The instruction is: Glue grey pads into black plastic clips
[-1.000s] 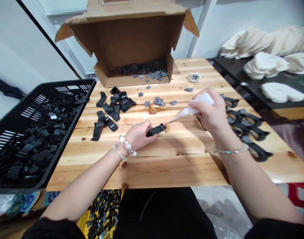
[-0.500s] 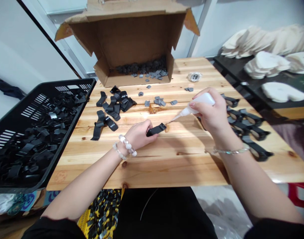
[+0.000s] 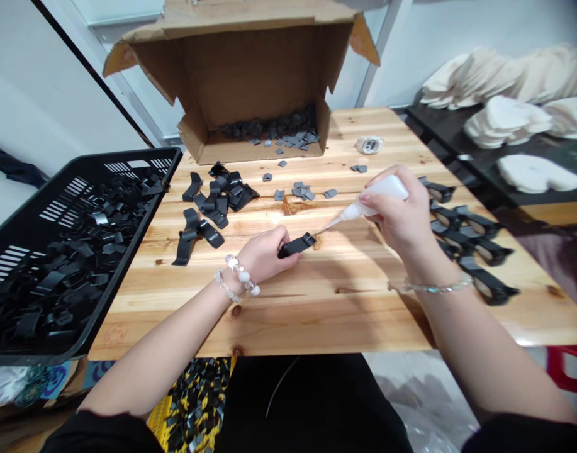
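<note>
Between the thumb and fingers of my left hand [image 3: 268,253] is a curved black plastic piece [image 3: 295,246], held just above the wooden table [image 3: 288,314]. My right hand [image 3: 404,214] is wrapped round a white squeeze bottle [image 3: 387,187], tilted so its thin nozzle points down and left. The nozzle tip is at the right end of the black piece; whether they touch I cannot tell. Beyond my hands lie small grey pads [image 3: 302,191]. A loose heap of similar black pieces [image 3: 224,194] is on the left, and several black pieces [image 3: 486,283] are lined up by my right wrist.
An open cardboard box [image 3: 260,153] with many grey pads stands at the back. A black crate [image 3: 123,296] full of black pieces is at the left edge. A watch-like round object [image 3: 369,145] lies back right. White shaped pieces [image 3: 505,123] are stacked on a dark side table.
</note>
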